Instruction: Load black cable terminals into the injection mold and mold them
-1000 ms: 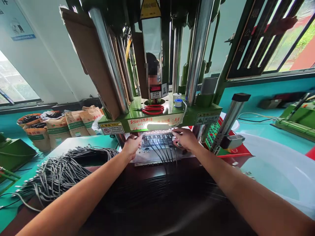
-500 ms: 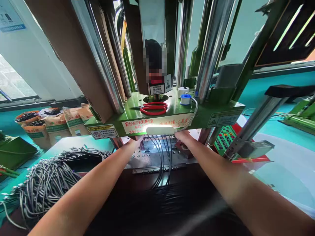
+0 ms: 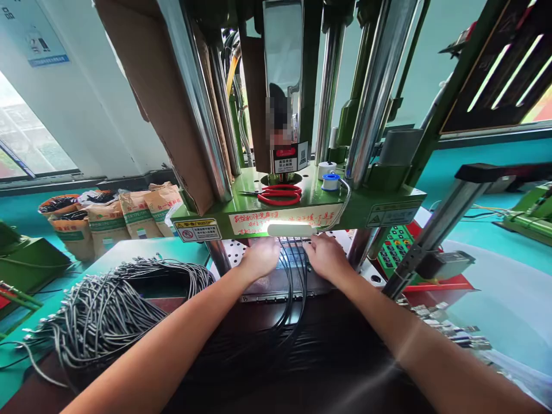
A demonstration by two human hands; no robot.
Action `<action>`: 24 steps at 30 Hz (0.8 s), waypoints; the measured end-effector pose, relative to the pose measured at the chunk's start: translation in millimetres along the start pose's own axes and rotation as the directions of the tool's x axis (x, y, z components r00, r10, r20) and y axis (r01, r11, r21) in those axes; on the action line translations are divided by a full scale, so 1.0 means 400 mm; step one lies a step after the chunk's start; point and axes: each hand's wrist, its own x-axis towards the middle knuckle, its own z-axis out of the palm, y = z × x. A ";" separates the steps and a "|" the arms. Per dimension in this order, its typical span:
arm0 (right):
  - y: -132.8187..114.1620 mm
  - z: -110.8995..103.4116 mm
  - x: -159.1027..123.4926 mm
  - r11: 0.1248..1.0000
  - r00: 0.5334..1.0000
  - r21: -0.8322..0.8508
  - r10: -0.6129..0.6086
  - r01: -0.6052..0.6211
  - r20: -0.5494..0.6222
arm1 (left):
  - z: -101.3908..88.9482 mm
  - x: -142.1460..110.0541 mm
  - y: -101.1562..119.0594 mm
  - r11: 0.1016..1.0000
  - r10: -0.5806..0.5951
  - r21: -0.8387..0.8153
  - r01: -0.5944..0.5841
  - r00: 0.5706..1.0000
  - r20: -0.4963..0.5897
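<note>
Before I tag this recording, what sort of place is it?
Probably a factory workshop: a green press with steel columns stands in front, a large bundle of cables lies on the left, and sacks stand near the wall.

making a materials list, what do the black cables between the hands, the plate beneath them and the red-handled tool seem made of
Black cables: probably rubber or plastic sheathing, slightly glossy, bending in smooth curves.
Plate: likely bare steel or aluminium, silvery sheen.
Tool: glossy red handles, apparently plastic; dark tip possibly metal.
</note>
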 end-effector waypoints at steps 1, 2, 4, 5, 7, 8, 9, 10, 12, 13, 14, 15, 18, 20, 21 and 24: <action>-0.012 -0.001 -0.017 1.000 1.000 -0.024 -0.007 0.007 0.017 | -0.002 -0.008 0.016 1.000 0.024 0.000 -0.024 1.000 0.012; -0.024 -0.001 -0.030 0.999 0.999 -0.046 -0.009 0.010 0.033 | -0.002 -0.014 0.029 0.999 0.044 -0.005 -0.044 0.999 0.026; -0.043 0.003 -0.039 0.996 0.998 -0.084 -0.008 0.014 0.066 | -0.003 -0.020 0.038 0.997 0.074 -0.012 -0.073 0.995 0.060; -0.050 0.006 -0.038 0.995 0.997 -0.099 -0.009 0.017 0.080 | -0.003 -0.021 0.034 0.996 0.087 -0.014 -0.087 0.993 0.080; -0.056 0.010 -0.030 0.992 0.995 -0.122 -0.015 0.027 0.103 | -0.004 -0.020 0.014 0.993 0.117 -0.018 -0.115 0.986 0.121; -0.055 0.011 -0.025 0.991 0.994 -0.131 -0.020 0.034 0.112 | -0.004 -0.020 0.000 0.991 0.133 -0.023 -0.131 0.981 0.141; -0.054 0.012 -0.021 0.989 0.993 -0.139 -0.024 0.041 0.119 | -0.004 -0.021 -0.015 0.988 0.152 -0.028 -0.149 0.975 0.160; -0.051 0.013 -0.017 0.988 0.992 -0.146 -0.030 0.049 0.126 | -0.003 -0.022 -0.029 0.985 0.170 -0.034 -0.166 0.970 0.175; -0.044 0.013 -0.011 0.985 0.990 -0.157 -0.049 0.070 0.136 | 0.001 -0.025 -0.049 0.980 0.197 -0.046 -0.191 0.962 0.190; -0.041 0.012 -0.008 0.984 0.989 -0.160 -0.059 0.081 0.138 | 0.004 -0.026 -0.055 0.979 0.204 -0.050 -0.198 0.960 0.191; -0.039 0.010 -0.006 0.982 0.988 -0.164 -0.068 0.091 0.139 | 0.007 -0.027 -0.057 0.979 0.204 -0.054 -0.198 0.961 0.187; -0.038 0.007 -0.005 0.981 0.988 -0.169 -0.075 0.098 0.137 | 0.010 -0.028 -0.057 0.980 0.199 -0.058 -0.191 0.963 0.181; -0.046 -0.004 -0.007 0.978 0.992 -0.184 -0.082 0.098 0.094 | 0.015 -0.033 -0.046 0.986 0.163 -0.062 -0.156 0.975 0.153; -0.059 -0.011 -0.015 0.976 0.993 -0.188 -0.103 0.112 0.056 | 0.016 -0.037 -0.037 0.991 0.127 -0.049 -0.122 0.985 0.119; -0.067 -0.012 -0.019 0.974 0.992 -0.188 -0.120 0.126 0.044 | 0.017 -0.039 -0.034 0.994 0.109 -0.039 -0.105 0.989 0.103; -0.085 -0.005 -0.027 0.969 0.986 -0.183 -0.159 0.165 0.048 | 0.022 -0.043 -0.038 0.997 0.072 -0.020 -0.071 0.994 0.079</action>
